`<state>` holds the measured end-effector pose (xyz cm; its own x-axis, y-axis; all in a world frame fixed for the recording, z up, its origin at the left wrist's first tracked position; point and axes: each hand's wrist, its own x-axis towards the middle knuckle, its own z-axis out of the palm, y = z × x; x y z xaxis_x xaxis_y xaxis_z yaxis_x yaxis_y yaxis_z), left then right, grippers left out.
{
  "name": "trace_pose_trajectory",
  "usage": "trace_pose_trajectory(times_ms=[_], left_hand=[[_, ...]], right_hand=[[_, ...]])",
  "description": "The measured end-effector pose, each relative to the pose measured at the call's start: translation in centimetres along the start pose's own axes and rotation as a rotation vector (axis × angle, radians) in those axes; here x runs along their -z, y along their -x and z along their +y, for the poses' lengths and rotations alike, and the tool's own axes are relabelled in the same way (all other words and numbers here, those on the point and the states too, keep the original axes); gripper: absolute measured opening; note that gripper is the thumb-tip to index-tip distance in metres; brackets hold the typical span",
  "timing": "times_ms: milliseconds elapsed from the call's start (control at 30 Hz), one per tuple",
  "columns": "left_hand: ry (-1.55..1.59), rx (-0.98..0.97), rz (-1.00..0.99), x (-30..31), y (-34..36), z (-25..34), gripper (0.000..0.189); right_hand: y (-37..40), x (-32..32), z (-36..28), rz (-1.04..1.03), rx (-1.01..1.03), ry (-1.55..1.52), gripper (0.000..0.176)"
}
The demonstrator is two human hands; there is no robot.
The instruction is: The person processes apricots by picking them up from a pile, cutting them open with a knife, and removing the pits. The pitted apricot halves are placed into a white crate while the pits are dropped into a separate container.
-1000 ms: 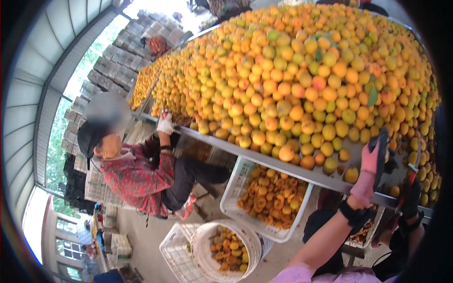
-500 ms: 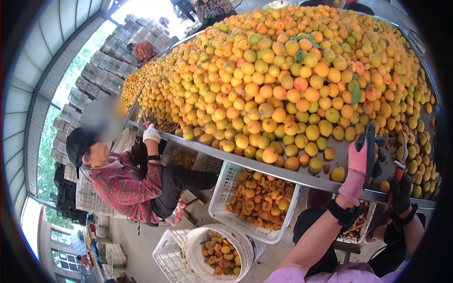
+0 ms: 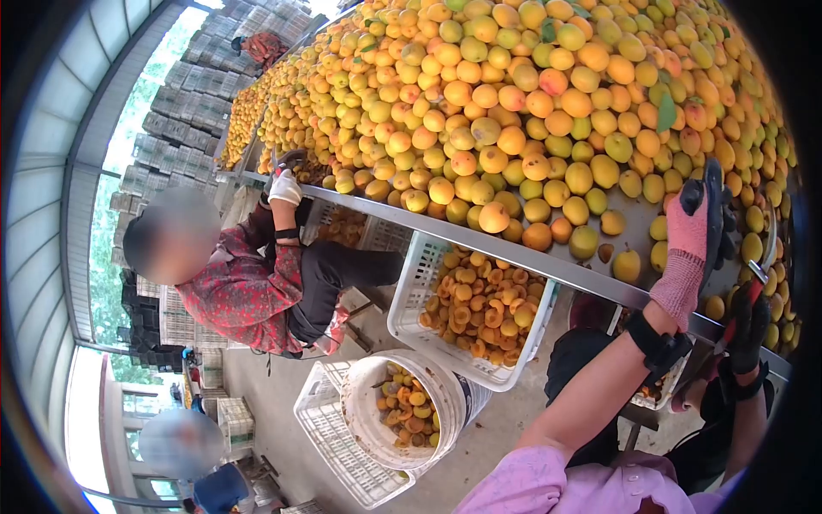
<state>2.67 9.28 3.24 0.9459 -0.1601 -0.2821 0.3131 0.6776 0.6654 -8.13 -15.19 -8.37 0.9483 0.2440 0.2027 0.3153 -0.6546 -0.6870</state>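
Note:
My left hand (image 3: 695, 227) wears a pink knitted glove with dark coated fingers. It reaches over the metal table (image 3: 599, 278) at the edge of a large heap of apricots (image 3: 514, 111). Its fingers stretch toward the fruit, and I see nothing held in them. My right hand (image 3: 749, 317), in a dark glove, is closed around red-handled shears (image 3: 757, 278) whose metal blade points up toward the heap. Several loose apricots lie on the bare metal around both hands, one of them a yellow apricot (image 3: 626, 265) near the table's rim.
Below the table's edge sits a white crate (image 3: 402, 300) of halved apricots. Next to it are a white bucket (image 3: 360, 411) with fruit and another crate (image 3: 325, 428). A person in a red patterned jacket (image 3: 248, 291) sits at left, gripping a red-handled tool. Stacked crates (image 3: 184, 111) stand behind.
The view has tilted downward, so the table sits higher in it. My left hand has reached farther toward the fruit. My right hand keeps its hold on the shears.

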Motion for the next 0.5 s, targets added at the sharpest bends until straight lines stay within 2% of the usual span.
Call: trace_pose_trajectory(times_ms=[33,67,133,200,267,300,333,400,433,467,500], left_hand=[[0.055,0.107,-0.062,-0.5,0.4,0.5,0.017],[0.049,0.117,-0.065,-0.5,0.0,-0.4,0.017],[0.056,0.012,0.043,-0.3,-1.3,-3.4,0.034],[0.043,0.021,0.023,-0.3,-2.3,-4.1,0.041],[0.057,-0.047,0.06,-0.4,-2.3,-3.9,0.041],[-0.18,-0.307,-0.118,2.0,-5.1,-7.4,0.038],[-0.19,-0.299,-0.112,1.9,-5.3,-7.4,0.038],[-0.425,-0.679,0.447,1.1,-5.0,-6.9,0.031],[-0.413,-0.636,0.328,0.9,-3.9,-5.4,0.033],[-0.393,-0.581,0.198,0.6,-2.5,-3.2,0.034],[-0.491,-0.678,0.21,-0.1,-1.6,-2.1,0.033]], right_hand=[[0.0,0.1,-0.1,0.003,-0.012,-0.03,0.036],[-0.1,0.3,-0.2,0.007,-0.026,-0.058,0.037],[-0.3,0.5,-0.4,0.016,-0.056,-0.105,0.038],[-0.6,1.0,-1.2,0.041,-0.073,-0.123,0.038],[-1.7,0.9,-4.2,0.119,0.069,0.094,0.023],[-2.2,0.8,-5.5,0.15,0.139,0.195,0.017],[-2.5,0.8,-6.2,0.149,0.13,0.185,0.017],[-3.1,0.8,-7.3,0.224,-0.252,-0.622,0.013],[-3.5,1.1,-8.2,0.29,-0.205,-0.502,0.013],[-3.6,1.9,-8.4,0.265,-0.058,-0.424,0.012],[-3.7,3.0,-8.3,0.243,0.074,-0.33,0.012]])
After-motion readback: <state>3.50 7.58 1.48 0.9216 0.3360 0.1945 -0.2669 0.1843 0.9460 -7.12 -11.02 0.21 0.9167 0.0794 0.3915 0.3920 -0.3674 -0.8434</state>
